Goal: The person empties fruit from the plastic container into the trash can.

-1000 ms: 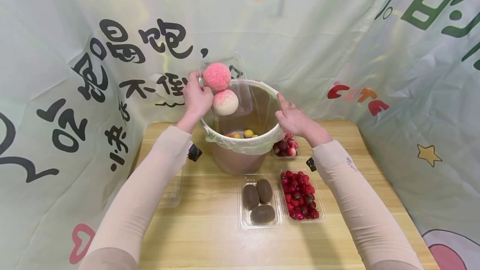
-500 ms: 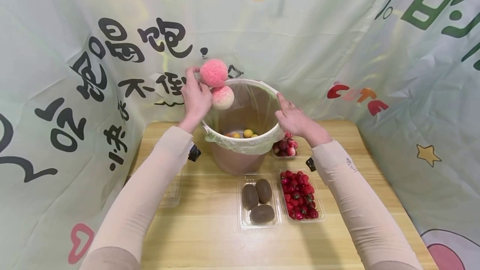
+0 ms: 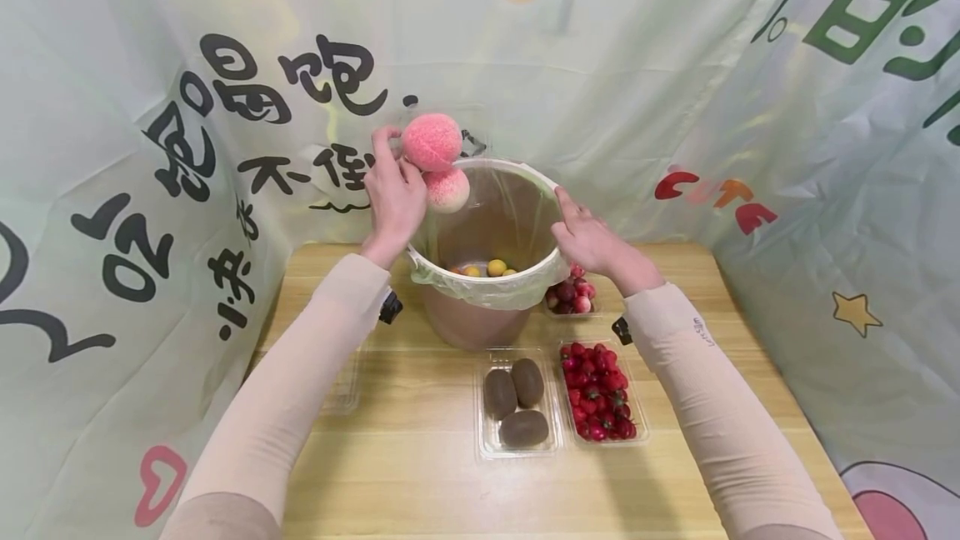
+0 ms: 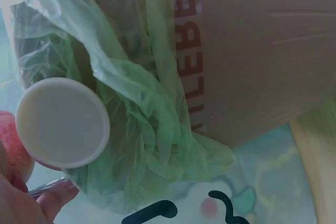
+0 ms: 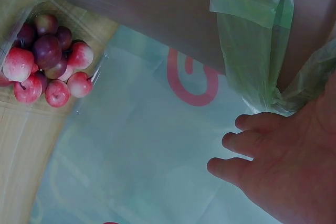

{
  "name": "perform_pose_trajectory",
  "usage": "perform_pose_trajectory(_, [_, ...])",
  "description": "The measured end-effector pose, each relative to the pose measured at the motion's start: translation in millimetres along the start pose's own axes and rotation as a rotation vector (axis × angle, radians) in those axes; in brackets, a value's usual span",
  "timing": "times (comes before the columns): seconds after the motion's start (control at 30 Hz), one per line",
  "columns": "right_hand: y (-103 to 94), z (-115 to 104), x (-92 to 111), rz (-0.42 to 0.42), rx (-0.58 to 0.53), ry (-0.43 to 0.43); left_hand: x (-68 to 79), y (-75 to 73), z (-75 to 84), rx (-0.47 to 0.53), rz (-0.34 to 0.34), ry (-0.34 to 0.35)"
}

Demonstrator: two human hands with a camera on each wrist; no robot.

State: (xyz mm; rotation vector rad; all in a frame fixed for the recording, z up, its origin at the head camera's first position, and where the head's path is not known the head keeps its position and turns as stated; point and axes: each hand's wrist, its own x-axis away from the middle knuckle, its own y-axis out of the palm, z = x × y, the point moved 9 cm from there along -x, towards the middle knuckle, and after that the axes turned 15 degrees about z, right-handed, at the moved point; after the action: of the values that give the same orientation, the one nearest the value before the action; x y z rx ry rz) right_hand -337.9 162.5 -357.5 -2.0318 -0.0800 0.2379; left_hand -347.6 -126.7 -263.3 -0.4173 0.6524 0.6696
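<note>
My left hand (image 3: 395, 198) grips the edge of a clear plastic container (image 3: 472, 119), tilted over the left side of the bin. Two peaches show there, a pink one (image 3: 432, 142) above and a paler one (image 3: 447, 191) below, overlapping the bin's opening. In the left wrist view, fingers (image 4: 55, 195) pinch the thin plastic edge beside a pink peach (image 4: 14, 148). My right hand (image 3: 590, 236) holds the right rim of the brownish bin (image 3: 480, 315), thumb inside. Several of its fingers (image 5: 247, 142) extend outside, close to the green liner bag (image 5: 252, 40).
Small yellow fruits (image 3: 497, 267) lie in the bin. On the wooden table (image 3: 420, 473) are a box of kiwis (image 3: 525, 427), a box of strawberries (image 3: 597, 390), a box of plums and small red fruit (image 3: 573, 294), and a clear box (image 3: 343, 382) at left. Printed cloth (image 3: 600, 107) stands behind.
The container in my left hand has tipped, so its face shows less. Both peaches have shifted slightly upward in the head view, the lower one more. My right hand stays on the rim.
</note>
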Motion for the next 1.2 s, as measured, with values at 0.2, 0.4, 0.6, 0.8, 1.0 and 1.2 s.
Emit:
perform_pose_trajectory(0.2, [-0.6,0.0,0.7,-0.002,-0.008,0.004,-3.3,-0.4,1.9,0.012,0.016,-0.021])
perform_pose_trajectory(0.4, [-0.9,0.8,1.8,-0.009,-0.007,0.006,-5.3,-0.2,10.2,0.037,0.000,0.014])
perform_pose_trajectory(0.6, [-0.3,-1.1,1.9,-0.007,-0.002,-0.003,-3.2,-0.7,7.3,0.022,-0.012,0.024])
perform_pose_trajectory(0.8, [-1.8,-2.0,2.2,-0.004,-0.004,-0.006,-5.2,-1.9,4.5,0.007,-0.010,0.039])
perform_pose_trajectory(1.0, [-1.7,-1.4,2.4,-0.006,-0.002,-0.002,-7.8,-4.4,2.2,-0.020,-0.020,0.024])
perform_pose_trajectory(1.2, [-1.2,-1.5,1.8,-0.006,-0.002,-0.012,-11.9,-11.7,4.1,-0.031,-0.018,0.014])
